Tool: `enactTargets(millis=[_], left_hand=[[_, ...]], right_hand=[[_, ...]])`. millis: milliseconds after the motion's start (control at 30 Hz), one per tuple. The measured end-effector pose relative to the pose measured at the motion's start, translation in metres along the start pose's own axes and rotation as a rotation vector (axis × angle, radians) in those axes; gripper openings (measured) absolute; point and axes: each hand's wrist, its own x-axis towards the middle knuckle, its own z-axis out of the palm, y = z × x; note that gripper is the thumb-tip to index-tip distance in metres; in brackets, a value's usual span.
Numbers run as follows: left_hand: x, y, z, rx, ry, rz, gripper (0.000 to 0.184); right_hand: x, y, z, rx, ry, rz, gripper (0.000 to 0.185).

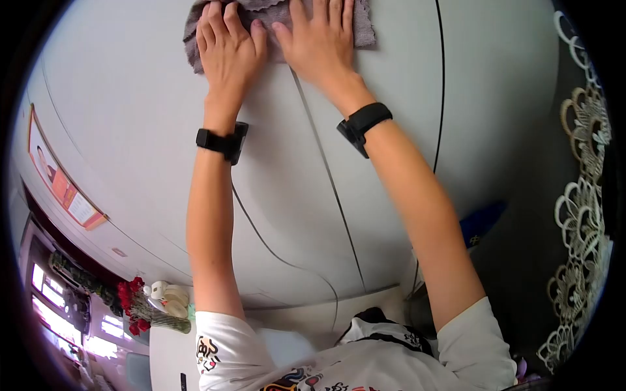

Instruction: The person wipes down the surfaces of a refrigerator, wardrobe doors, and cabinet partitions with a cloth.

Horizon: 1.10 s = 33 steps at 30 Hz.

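Observation:
A grey-brown cloth lies against a pale, smooth panelled surface at the top of the view. My left hand presses on the cloth's left part, palm down, fingers spread. Just to its right, my right hand lies flat on the cloth with its fingers apart. The two thumbs are close together without touching. Both wrists wear black bands. Some fingertips reach the upper edge of the frame.
Lace trim hangs along the right edge. Red flowers and a white object stand at lower left, near windows. A framed poster is at left. Something blue shows behind the right forearm.

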Motion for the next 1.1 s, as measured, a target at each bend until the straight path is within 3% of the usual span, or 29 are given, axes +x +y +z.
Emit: enactTargets(millis=[267,500,533,633,767,1033,1100], left_hand=[[-0.015,0.019,-0.014,0.153,-0.222,0.083,0.051],[-0.051,0.038,-0.031,0.138,-0.333,0.008,0.056],[-0.06,0.037,-0.024,0.018,-0.194,0.048,0.048],[-0.095,0.049,-0.033,-0.039,-0.262,-0.012,0.043],[-0.154,0.069,-0.061,-0.122,-0.484,-0.081,0.047],[-0.309,0.089,-0.11,-0.232,-0.707,0.05,0.052],[-0.311,0.084,-0.117,-0.228,-0.718,0.088,0.051]], right_hand=[[-0.028,-0.005,0.0,-0.021,0.029,0.012,0.06],[-0.065,-0.014,-0.014,0.003,-0.135,0.004,0.058],[-0.071,-0.017,-0.019,0.019,-0.174,0.015,0.058],[-0.11,-0.017,-0.015,-0.046,-0.146,-0.036,0.053],[-0.167,-0.032,-0.037,-0.027,-0.358,0.026,0.045],[-0.347,-0.069,-0.061,0.012,-0.561,-0.006,0.041],[-0.35,-0.069,-0.062,0.032,-0.609,-0.008,0.044]])
